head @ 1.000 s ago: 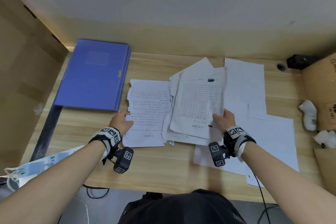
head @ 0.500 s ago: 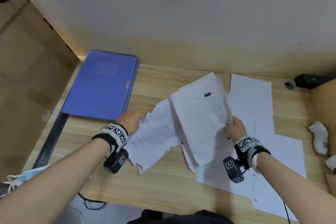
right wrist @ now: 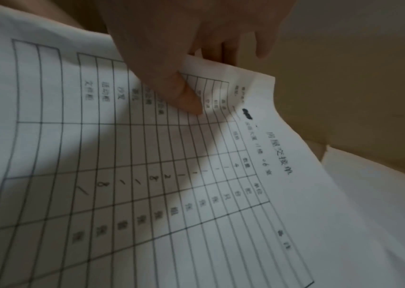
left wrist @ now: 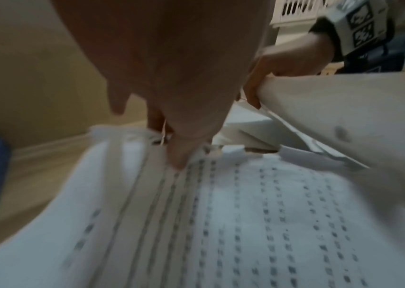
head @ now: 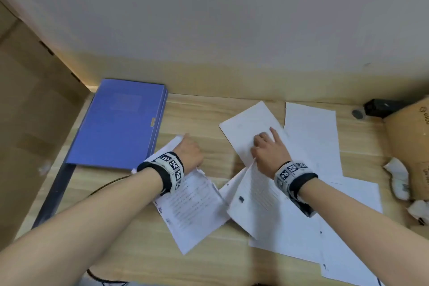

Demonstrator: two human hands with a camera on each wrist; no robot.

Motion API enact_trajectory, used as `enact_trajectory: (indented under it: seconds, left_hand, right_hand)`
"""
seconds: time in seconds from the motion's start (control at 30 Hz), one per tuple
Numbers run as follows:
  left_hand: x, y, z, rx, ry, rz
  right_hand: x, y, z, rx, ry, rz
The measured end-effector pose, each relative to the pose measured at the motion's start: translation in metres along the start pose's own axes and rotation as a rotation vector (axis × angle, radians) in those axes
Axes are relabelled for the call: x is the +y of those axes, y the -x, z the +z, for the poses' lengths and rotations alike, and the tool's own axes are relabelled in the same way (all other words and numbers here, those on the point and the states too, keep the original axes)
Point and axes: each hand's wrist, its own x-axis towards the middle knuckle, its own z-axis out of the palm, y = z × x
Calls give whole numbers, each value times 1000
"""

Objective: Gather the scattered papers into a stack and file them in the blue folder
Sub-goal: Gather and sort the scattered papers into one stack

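Observation:
The blue folder lies closed at the table's back left. My left hand pinches the far edge of a printed text sheet; in the left wrist view the thumb presses on that sheet and the left hand has fingers beneath it. My right hand grips a bundle topped by a ruled form, lifted off the table. In the right wrist view the right hand has its thumb on the form and fingers behind. More blank sheets lie to the right.
A cardboard box and crumpled white tissue sit at the right edge. A black device rests at the back right. A cardboard panel walls the left side. A dark cable hangs at the front edge.
Both hands have moved away from me toward the wall. The text sheet and the form bundle have swung round and now trail back toward me, drawn apart from each other.

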Motion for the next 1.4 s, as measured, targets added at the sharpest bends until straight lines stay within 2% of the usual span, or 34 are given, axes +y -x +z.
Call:
enact_trajectory:
  seconds: [0.13,0.23,0.3,0.4,0.6,0.67,0.8,0.9,0.97,1.13,1.27,1.4]
  left_hand:
    - [18,-13,22,204,12,67]
    - [27,-10,42,320,180,-44]
    - [32,-1,54,255,346,-137]
    - [41,18,68,119,469,-204]
    - [54,31,94,-108,596,-173]
    - [55,30,97,-92,592,-154]
    - [53,24,86,-58,571,-146]
    - [61,14,70,112,557,-138]
    - [74,4,55,214,663,-118]
    - [112,-27,27,108,1049,-224]
    - [123,-48,30,62,1203,-337]
    - [122,-54,29,96,1367,-434]
  right_hand:
    - [-33,-6,17,-20,-44,-120]
    - [-47,-4,31,9,-167,-73]
    - [-47,2,36,11,-286,45]
    - [-40,16,45,-49,-396,227]
    - [-23,41,58,-89,-595,612]
    - [-17,54,62,-103,-611,673]
    - [-5,82,70,-162,-555,682]
    - [2,98,78,-177,-612,806]
    - [4,106,84,-188,-654,880]
    - [7,118,97,-213,-820,1028]
    - [9,113,109,-199,-1063,1142]
    - [13,103,109,-67,-1220,1171]
